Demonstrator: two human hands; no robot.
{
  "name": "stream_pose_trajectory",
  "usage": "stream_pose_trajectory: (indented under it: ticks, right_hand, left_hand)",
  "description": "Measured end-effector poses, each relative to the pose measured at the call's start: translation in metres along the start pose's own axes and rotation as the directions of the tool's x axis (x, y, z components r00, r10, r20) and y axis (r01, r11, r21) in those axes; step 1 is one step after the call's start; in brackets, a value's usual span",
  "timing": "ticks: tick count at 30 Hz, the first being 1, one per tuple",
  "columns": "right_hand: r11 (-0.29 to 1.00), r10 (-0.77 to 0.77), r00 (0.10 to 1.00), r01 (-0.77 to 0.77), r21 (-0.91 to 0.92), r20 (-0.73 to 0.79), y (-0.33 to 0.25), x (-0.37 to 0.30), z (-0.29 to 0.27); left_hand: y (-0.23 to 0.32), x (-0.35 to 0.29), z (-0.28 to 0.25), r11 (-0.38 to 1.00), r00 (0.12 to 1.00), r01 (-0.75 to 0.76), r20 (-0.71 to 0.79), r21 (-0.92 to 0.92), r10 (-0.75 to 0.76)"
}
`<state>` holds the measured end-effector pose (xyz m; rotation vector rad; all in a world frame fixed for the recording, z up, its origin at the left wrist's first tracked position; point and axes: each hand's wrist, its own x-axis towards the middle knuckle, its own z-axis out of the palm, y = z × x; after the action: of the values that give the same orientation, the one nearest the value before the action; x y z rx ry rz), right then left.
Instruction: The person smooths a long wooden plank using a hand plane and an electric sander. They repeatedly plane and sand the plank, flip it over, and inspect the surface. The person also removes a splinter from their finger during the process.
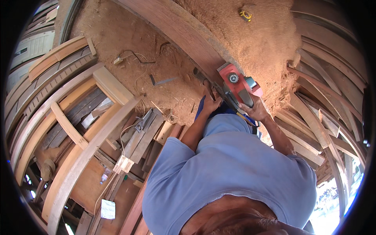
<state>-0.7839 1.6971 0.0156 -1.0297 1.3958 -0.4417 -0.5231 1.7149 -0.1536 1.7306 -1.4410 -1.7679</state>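
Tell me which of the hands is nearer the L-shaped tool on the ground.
Left. The left hand is right of the L-shaped tool; the right hand, on the red power planer, is farther right.

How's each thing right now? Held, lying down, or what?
Reddish plank: under the red planer
Red planer: held; running or not unclear
Right hand: closed on planer
Left hand: beside plank, grip unclear
Tape measure: lying on sawdust
Metal square: lying down
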Motion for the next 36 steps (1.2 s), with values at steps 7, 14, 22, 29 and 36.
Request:
stream_pose_trajectory:
  ticks: [7,14,22,29,36]
  right_hand:
    - [0.969,-0.217,0.972,0.204,-0.142,-0.086,-0.080,0.120,0.012]
    - [0.949,-0.295,0.953,0.283,-0.137,-0.073,-0.210,0.295,0.018]
    - [0.985,-0.170,0.974,0.171,-0.004,-0.147,-0.167,0.205,-0.009]
    - [0.974,0.122,0.824,0.009,0.228,-0.553,-0.032,0.024,-0.016]
    - [0.725,0.566,0.277,0.282,0.629,-0.776,0.110,-0.118,0.010]
  left_hand:
    - [-0.019,0.001,-0.032,0.953,0.930,0.296,-0.207,-0.068,-0.304]
    - [-0.010,0.010,-0.076,0.928,0.937,0.232,-0.322,0.293,-0.133]
    - [0.014,-0.021,-0.124,0.988,0.983,0.151,-0.106,-0.007,-0.151]
    - [0.071,0.007,-0.160,0.993,0.994,0.020,0.106,-0.119,-0.007]
    - [0.218,0.034,-0.140,0.972,0.906,-0.207,0.352,-0.114,0.234]
